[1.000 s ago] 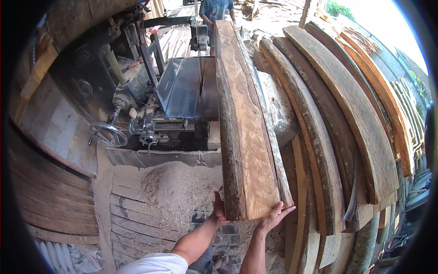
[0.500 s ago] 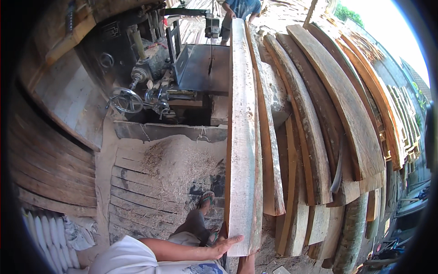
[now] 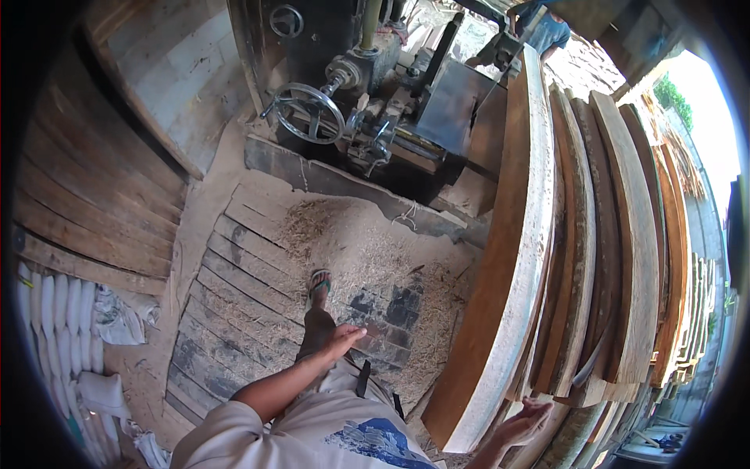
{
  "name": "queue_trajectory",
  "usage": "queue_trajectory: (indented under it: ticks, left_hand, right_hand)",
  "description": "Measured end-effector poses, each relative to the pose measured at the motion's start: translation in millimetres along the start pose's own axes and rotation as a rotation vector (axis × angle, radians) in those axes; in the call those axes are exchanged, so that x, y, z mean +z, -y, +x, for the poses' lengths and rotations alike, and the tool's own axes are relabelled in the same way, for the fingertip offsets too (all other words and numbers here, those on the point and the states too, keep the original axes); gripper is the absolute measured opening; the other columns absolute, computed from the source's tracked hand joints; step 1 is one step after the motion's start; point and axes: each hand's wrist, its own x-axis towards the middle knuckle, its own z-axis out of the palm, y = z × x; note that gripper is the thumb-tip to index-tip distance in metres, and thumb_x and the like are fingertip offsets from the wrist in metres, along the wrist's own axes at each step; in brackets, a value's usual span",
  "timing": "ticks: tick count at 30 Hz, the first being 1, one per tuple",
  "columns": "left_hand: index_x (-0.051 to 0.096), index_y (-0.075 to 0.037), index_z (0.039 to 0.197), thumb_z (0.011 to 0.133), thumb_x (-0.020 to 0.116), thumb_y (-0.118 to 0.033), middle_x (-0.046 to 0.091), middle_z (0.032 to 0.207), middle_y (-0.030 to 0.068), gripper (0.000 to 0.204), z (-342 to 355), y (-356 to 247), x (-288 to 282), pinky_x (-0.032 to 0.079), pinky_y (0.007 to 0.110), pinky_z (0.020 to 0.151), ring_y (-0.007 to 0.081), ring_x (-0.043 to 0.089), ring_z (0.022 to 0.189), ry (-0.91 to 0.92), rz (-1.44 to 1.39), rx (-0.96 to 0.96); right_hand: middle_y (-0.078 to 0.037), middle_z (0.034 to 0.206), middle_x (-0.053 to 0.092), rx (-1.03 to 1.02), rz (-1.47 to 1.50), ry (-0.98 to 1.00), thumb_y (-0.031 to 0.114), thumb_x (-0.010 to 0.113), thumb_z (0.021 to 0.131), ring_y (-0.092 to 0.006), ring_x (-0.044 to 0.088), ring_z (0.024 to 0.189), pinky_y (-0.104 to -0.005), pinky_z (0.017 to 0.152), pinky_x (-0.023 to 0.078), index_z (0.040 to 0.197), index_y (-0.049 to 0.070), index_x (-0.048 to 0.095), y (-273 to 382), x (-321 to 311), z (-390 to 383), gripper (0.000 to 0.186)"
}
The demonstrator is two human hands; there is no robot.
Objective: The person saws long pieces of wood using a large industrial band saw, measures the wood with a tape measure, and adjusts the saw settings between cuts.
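Observation:
My left hand is in front of my body with loosely bent fingers, open and holding nothing. My right hand is beside the near end of a long pale-edged board, its fingers loosely curved and nothing visible in them. That board lies at the left side of a stack of curved, bark-edged planks. Ahead stands a band saw with a metal table and a chrome handwheel.
A co-worker in a blue shirt is beyond the saw. Below it is a floor of slats with a sawdust heap. Wooden panels line the left, with white sacks at lower left and more timber at far right.
The board that both hands carried is now down against the stack, and my hands have let go of it. My view has turned, shifting the saw up and right.

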Motion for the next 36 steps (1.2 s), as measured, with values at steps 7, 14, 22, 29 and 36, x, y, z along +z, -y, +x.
queue_trajectory:
  ticks: [7,14,22,29,36]
  left_hand:
    - [0.062,-0.003,0.11,0.091,0.061,-0.04,0.064,0.092,-0.0009,0.042,13,-6,-102,0.043,0.022,0.069,0.0069,0.056,0.079,-0.113,-0.466,-0.083]
    - [0.063,-0.006,0.107,0.089,0.065,-0.034,0.063,0.086,-0.001,0.034,-5,8,-216,0.043,0.019,0.064,0.0061,0.056,0.076,-0.473,-0.582,-0.345]
    - [0.061,-0.007,0.106,0.091,0.062,-0.035,0.064,0.087,-0.0014,0.032,33,-80,-293,0.045,0.021,0.066,0.0062,0.058,0.078,-0.443,-0.571,0.064]
    - [0.059,-0.006,0.11,0.091,0.063,-0.031,0.065,0.095,0.0007,0.032,36,-136,-318,0.045,0.021,0.067,0.0073,0.059,0.083,-0.532,-0.444,0.217]
    - [0.06,-0.009,0.101,0.091,0.061,-0.027,0.057,0.078,-0.0033,0.02,53,-112,-285,0.041,0.023,0.062,0.0057,0.05,0.07,-0.413,-0.468,0.141]
  right_hand:
    - [-0.002,0.071,0.061,0.24,0.035,0.89,0.016,0.063,0.093,-0.0091,0.058,0.067,-0.0233,0.064,0.048,0.091,-0.002,0.062,-68,419,-59,0.018]
    - [0.0,0.058,0.057,0.107,0.282,0.963,0.023,0.063,0.092,-0.0077,0.052,0.052,-0.0222,0.051,0.04,0.068,0.004,0.058,36,689,-94,0.031]
    - [-0.012,0.074,0.065,-1.065,0.469,0.613,0.016,0.068,0.085,-0.0204,0.066,0.072,-0.0333,0.062,0.049,0.09,0.0,0.065,368,706,-37,0.017]
    - [-0.014,0.093,0.069,-1.499,-0.992,0.778,0.014,0.06,0.086,-0.034,0.067,0.083,-0.0442,0.075,0.053,0.103,0.013,0.068,421,751,47,0.019]
    - [-0.006,0.075,0.062,-1.354,-0.633,0.608,0.015,0.053,0.093,-0.0184,0.058,0.064,-0.0322,0.059,0.045,0.098,0.006,0.064,368,567,168,0.016]
